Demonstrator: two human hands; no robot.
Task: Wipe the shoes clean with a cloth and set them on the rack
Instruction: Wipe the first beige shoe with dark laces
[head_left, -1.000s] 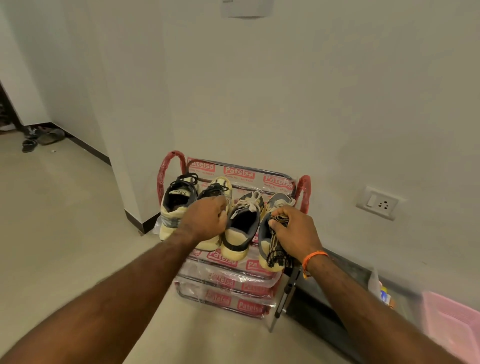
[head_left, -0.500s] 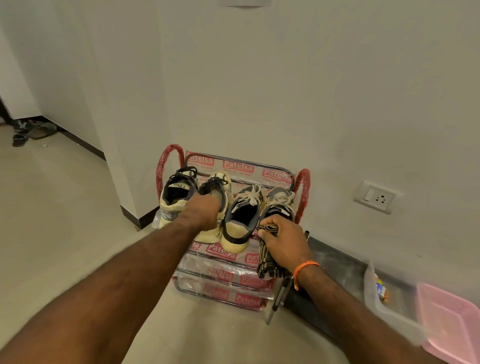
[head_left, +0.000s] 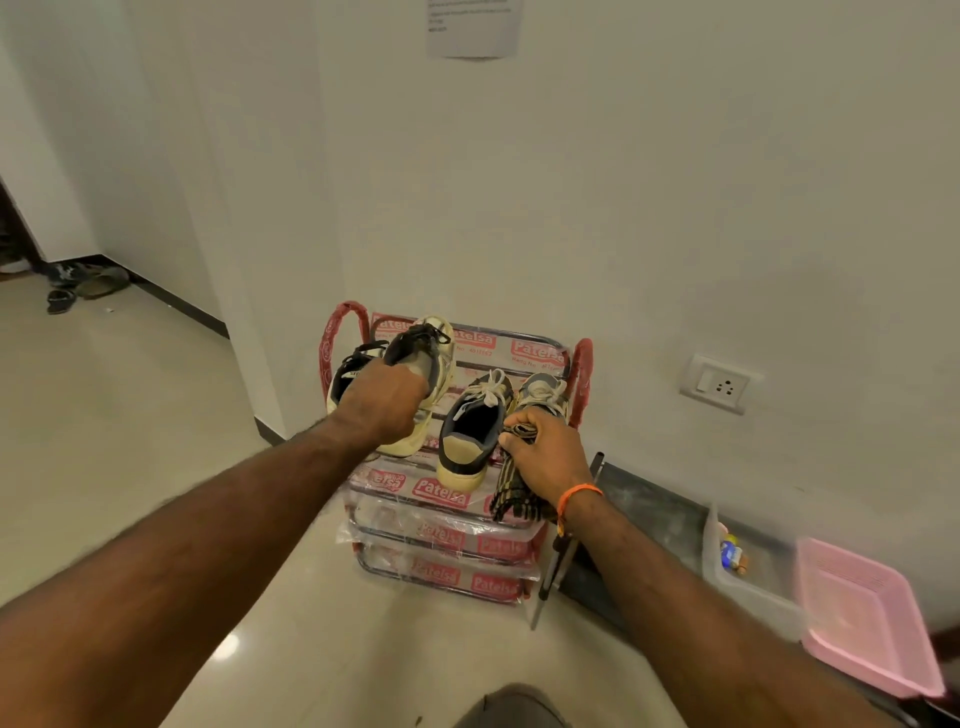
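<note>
A small metal shoe rack (head_left: 545, 347) wrapped in printed plastic stands against the wall. Several sneakers are on its top shelf. My left hand (head_left: 383, 402) grips a cream and grey sneaker (head_left: 434, 364) by its heel and holds it tilted, toe up, above the shelf. Just left of it a black and cream sneaker (head_left: 349, 371) is partly hidden by my hand. A grey and tan sneaker (head_left: 475, 428) lies in the middle, and another (head_left: 543, 391) sits at the right. My right hand (head_left: 545, 451) grips a folded checked cloth (head_left: 514, 491) that hangs over the rack's right front.
A wall socket (head_left: 721, 383) is to the right of the rack. A clear bin (head_left: 737, 577) and a pink basket (head_left: 862, 613) sit on the floor at right, beside a dark mat and a thin metal rod (head_left: 558, 561). Sandals (head_left: 85, 283) lie far left.
My left hand has lifted the cream and grey sneaker off the shelf and tipped it toe up. My right hand with the cloth has stayed at the rack's right front.
</note>
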